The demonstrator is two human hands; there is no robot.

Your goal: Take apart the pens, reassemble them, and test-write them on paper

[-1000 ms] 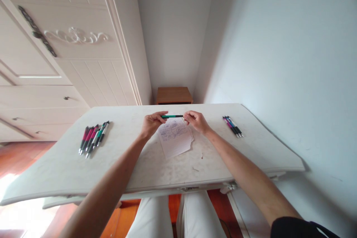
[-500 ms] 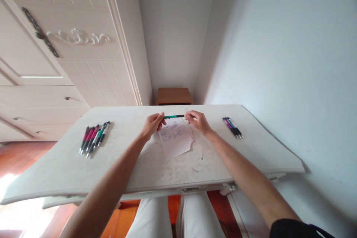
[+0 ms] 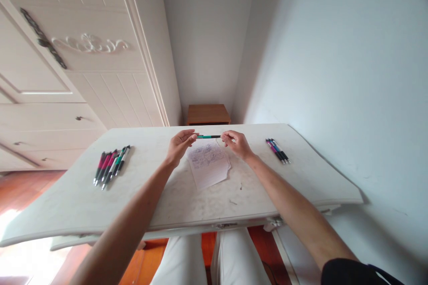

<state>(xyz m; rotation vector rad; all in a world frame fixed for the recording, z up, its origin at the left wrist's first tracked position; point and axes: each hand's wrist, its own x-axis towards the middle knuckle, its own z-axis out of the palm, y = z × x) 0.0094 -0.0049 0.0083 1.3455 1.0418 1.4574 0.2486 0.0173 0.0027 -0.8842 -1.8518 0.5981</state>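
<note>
A green pen with a black grip (image 3: 209,136) is stretched level between my two hands, just above the far part of the desk. My left hand (image 3: 180,144) has its thumb and fingers at the green end, the fingers fairly straight. At the black end, my right hand (image 3: 236,143) pinches the tip between thumb and curled fingers. Beneath them lies a torn sheet of paper (image 3: 209,167), its upper half covered in blue scribbles.
Several pink, green and white pens (image 3: 110,167) lie in a group on the desk's left. On the right, several purple and blue pens (image 3: 278,150) rest side by side. A white cabinet (image 3: 140,44) stands left of the white desk (image 3: 167,211); a wooden box-like piece (image 3: 209,113) is behind it.
The fingers of my left hand have straightened from a curl around the pen's end. The pen has risen slightly. My right hand keeps its pinch.
</note>
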